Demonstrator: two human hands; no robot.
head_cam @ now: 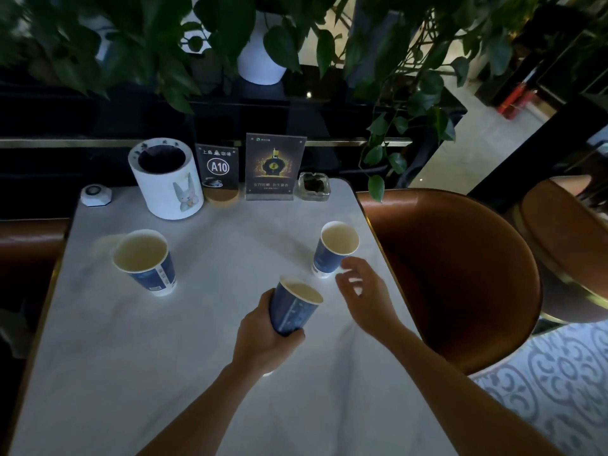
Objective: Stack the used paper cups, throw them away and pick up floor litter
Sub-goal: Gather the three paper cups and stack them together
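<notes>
**One cup in your left hand, two on the table**

You are looking down at a pale marble-patterned table (197,373) with a thin gold edge, which fills most of the view. To your right sits a brown leather chair (460,274), and dark green plants (148,54) hang over the far side.

Along the table's far edge stands a white cylindrical bin (166,189) with a rabbit picture on it. Just beside it to the right come an A10 table sign (217,172), an acrylic menu stand (274,166) and a glass ashtray (314,186). A small white call button (96,195) lies near the far left corner.

Three blue paper cups are in play. The left cup (144,261) stands on the table, well apart from the others. The right cup (335,248) stands near the table's right edge (both look empty inside, though the dim light makes that hard to confirm). The held cup (294,309) is tilted with its mouth facing away from you, lifted above the table's middle.

Your left hand (263,337) is clamped around the held cup's lower body, fingers wrapped under its base. Your right hand (362,291) hangs with fingers spread and curled, gripping nothing, just beside the right cup; whether a fingertip touches it I cannot tell.
</notes>
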